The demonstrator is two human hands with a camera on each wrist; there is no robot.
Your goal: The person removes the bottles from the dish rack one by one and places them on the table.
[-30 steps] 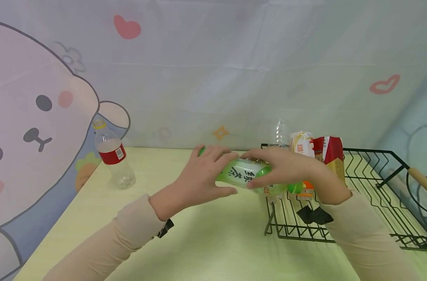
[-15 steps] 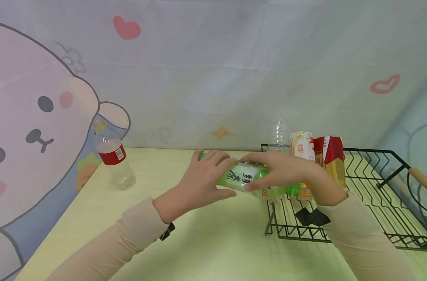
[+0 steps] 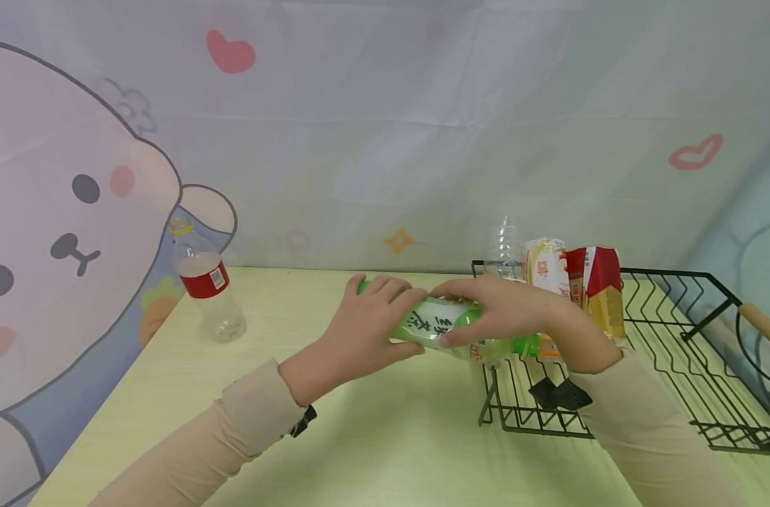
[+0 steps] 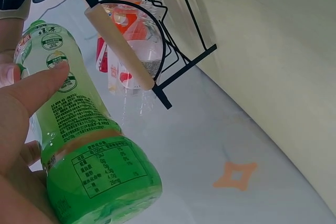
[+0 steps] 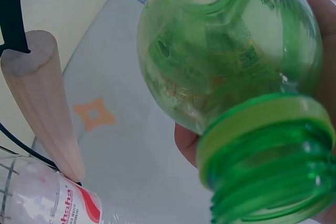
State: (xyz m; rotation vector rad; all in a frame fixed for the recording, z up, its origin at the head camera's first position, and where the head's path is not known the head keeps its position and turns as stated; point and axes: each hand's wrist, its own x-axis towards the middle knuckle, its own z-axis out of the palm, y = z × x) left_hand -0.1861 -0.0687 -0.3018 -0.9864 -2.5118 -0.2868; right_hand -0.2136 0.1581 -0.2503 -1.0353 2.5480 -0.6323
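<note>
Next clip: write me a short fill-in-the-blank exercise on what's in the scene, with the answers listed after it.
1. The left hand and right hand hold a translucent plastic bottle coloured ____.
2. A clear plastic bottle with a ____ label stands on the left.
3. The black wire rack is on the head view's ____ side.
4. The rack's cylindrical handle looks made of ____.

Missing words: green; red; right; wood.

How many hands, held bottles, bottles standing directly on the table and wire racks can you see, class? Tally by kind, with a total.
Hands: 2 (left hand, right hand)
Held bottles: 1 (green plastic bottle)
Bottles directly on the table: 1 (red-labelled clear bottle)
Wire racks: 1 (black wire rack)
Total: 5
</note>
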